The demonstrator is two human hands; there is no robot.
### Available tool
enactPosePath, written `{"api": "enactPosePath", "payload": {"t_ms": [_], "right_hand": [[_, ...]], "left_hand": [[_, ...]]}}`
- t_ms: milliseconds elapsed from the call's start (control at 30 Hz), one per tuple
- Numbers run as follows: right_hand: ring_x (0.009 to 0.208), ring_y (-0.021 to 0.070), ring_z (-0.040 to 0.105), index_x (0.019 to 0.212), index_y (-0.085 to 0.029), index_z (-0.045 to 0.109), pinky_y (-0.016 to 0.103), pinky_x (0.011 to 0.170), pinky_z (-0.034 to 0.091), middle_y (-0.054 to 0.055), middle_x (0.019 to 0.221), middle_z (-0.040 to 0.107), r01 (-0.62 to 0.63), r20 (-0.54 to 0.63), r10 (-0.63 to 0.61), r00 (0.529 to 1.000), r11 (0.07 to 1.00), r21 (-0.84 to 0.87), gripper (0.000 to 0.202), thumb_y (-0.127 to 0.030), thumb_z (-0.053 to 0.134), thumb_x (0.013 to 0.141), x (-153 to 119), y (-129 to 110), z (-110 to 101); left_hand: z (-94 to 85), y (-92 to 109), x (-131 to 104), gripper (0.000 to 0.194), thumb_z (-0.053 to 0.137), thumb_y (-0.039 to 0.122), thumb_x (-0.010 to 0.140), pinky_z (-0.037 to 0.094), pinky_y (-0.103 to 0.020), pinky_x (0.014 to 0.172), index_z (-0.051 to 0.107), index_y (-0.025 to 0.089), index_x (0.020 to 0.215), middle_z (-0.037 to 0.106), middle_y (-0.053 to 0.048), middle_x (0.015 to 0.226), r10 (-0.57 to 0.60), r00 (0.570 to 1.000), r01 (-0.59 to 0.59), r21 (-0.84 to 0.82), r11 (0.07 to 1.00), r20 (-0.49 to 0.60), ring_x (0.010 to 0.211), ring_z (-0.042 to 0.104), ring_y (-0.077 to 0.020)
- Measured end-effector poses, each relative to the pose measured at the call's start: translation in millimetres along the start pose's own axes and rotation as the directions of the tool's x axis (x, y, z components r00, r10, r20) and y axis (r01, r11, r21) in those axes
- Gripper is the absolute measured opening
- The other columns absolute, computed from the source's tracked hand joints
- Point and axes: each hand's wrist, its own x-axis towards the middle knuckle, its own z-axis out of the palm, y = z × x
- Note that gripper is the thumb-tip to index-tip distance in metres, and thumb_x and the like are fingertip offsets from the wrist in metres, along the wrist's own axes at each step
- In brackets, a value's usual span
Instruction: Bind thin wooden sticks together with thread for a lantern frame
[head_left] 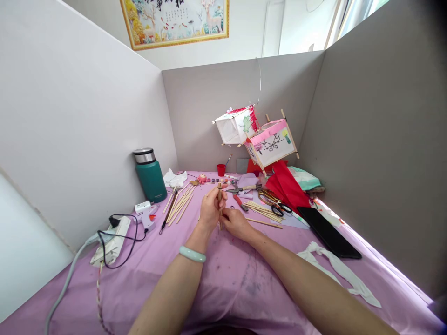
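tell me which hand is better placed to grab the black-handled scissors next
Probably the right hand: the scissors lie on its side and nearer to it. It pinches the upright sticks low down, while the left hand grips them higher and could likely hold them alone.

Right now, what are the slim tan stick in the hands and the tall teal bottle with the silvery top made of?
The slim tan stick seems bare wood or bamboo, judging by its brownish colour. The tall teal bottle is probably matte coated metal: its silvery band shines like steel.
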Motion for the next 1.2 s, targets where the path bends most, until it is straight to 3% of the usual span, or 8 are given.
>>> {"api": "enactPosePath", "payload": {"t_ms": [167,433,700,967,1200], "right_hand": [[0.057,0.0121,0.052,0.065,-0.017,0.054,0.022,0.054,0.029,0.002,0.063,0.062,0.018,0.013,-0.018,1.0,1.0,0.01,0.019,-0.025,0.051,0.082,-2.3,-3.4,0.0],[0.057,0.0123,0.053,0.067,-0.017,0.056,0.022,0.054,0.029,0.002,0.064,0.063,0.005,0.014,-0.005,1.0,1.0,0.003,0.016,-0.022,0.052,0.082,-1.9,-7.3,-1.0],[0.057,0.0122,0.052,0.072,-0.016,0.06,0.022,0.053,0.027,0.003,0.068,0.065,-0.006,0.029,0.007,1.0,0.999,-0.031,0.019,-0.028,0.053,0.085,-0.8,-3.7,-1.4],[0.058,0.0133,0.054,0.069,-0.016,0.059,0.023,0.054,0.03,0.004,0.066,0.065,0.011,0.028,-0.01,1.0,1.0,-0.024,0.02,-0.026,0.052,0.085,-0.8,-3.2,-0.4],[0.058,0.0129,0.054,0.072,-0.015,0.06,0.022,0.053,0.03,0.004,0.069,0.066,-0.02,0.028,0.021,0.999,0.999,-0.025,0.02,-0.027,0.052,0.086,-0.5,-2.1,0.0]], "left_hand": [[-2.0,1.9,3.2,0.022,0.055,0.03,0.075,0.016,-0.018,0.037,0.063,0.014,0.086,0.042,0.006,0.05,-0.053,0.999,0.053,-0.082,0.995,0.002,0.037,0.025,-0.0034],[-5.0,-1.2,3.2,0.023,0.052,0.022,0.068,0.018,-0.018,0.038,0.062,0.013,0.087,0.046,0.005,0.053,0.004,1.0,-0.006,-0.094,0.996,-0.022,0.039,0.027,-0.0034],[-3.2,-5.0,1.0,0.023,0.06,0.025,0.072,0.016,-0.019,0.04,0.063,0.013,0.091,0.048,0.004,0.061,0.041,0.999,-0.04,0.057,0.998,-0.026,0.043,0.027,-0.0024],[-4.2,-11.2,0.1,0.023,0.06,0.035,0.081,0.015,-0.018,0.041,0.06,0.014,0.09,0.033,0.007,0.056,0.103,0.995,-0.105,0.126,0.986,0.016,0.044,0.023,-0.0033],[-5.7,-9.7,0.9,0.029,0.058,0.036,0.08,0.015,-0.019,0.041,0.064,0.015,0.099,0.044,0.004,0.063,0.074,0.996,-0.078,0.11,0.991,0.041,0.045,0.026,-0.0036]]}}
